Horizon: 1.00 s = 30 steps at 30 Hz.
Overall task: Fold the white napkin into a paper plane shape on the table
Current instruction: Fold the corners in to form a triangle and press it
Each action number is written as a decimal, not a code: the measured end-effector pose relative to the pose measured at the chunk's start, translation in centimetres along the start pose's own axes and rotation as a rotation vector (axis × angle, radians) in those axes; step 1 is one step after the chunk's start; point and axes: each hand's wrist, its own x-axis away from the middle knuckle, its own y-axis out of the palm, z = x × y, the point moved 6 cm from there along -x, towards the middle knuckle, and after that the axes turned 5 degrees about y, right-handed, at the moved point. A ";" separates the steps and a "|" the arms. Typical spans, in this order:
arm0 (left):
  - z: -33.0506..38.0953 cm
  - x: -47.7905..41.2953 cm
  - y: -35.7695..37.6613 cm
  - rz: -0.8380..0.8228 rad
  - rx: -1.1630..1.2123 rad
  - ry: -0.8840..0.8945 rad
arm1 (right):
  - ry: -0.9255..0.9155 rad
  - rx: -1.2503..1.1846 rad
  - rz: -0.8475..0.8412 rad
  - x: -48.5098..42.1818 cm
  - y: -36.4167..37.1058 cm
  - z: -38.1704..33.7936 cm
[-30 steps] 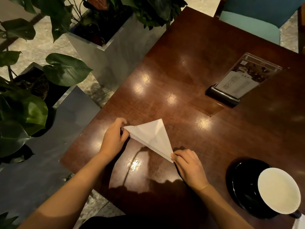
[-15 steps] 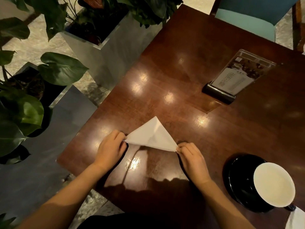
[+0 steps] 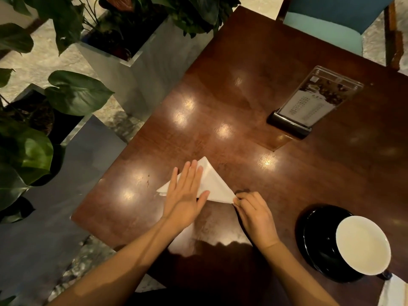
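Observation:
The white napkin (image 3: 213,186) lies folded into a triangle on the dark wooden table (image 3: 242,96), apex pointing away from me. My left hand (image 3: 185,195) rests flat on the napkin's left half, fingers straight and slightly spread, covering much of it. My right hand (image 3: 254,213) pinches the napkin's right corner between thumb and fingertips. The left corner of the napkin sticks out beyond my left hand.
A white cup (image 3: 363,245) on a black saucer (image 3: 313,235) stands at the near right. An acrylic menu stand (image 3: 309,102) stands at the far right. Planters with leafy plants (image 3: 123,47) line the table's left edge. A teal chair (image 3: 331,25) is across the table.
My left hand let go of the napkin's left corner and now lies flat on top of it. The right hand still pinches the right corner. The napkin rotated slightly.

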 end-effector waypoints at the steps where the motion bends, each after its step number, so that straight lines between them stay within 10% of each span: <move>1: -0.8 0.3 0.4 -0.004 -0.023 0.000 | 0.011 0.009 0.001 0.0 0.0 0.2; 11: -2.4 1.2 1.0 -0.032 -0.011 0.033 | 0.383 -0.124 0.008 -3.3 0.3 -3.9; 17: -2.1 1.0 0.5 -0.102 -0.064 0.017 | 0.164 0.102 -0.476 -8.6 8.8 -7.8; 30: -5.1 1.8 0.1 -0.136 -0.067 0.038 | 0.323 0.391 -0.368 -2.6 5.2 -1.5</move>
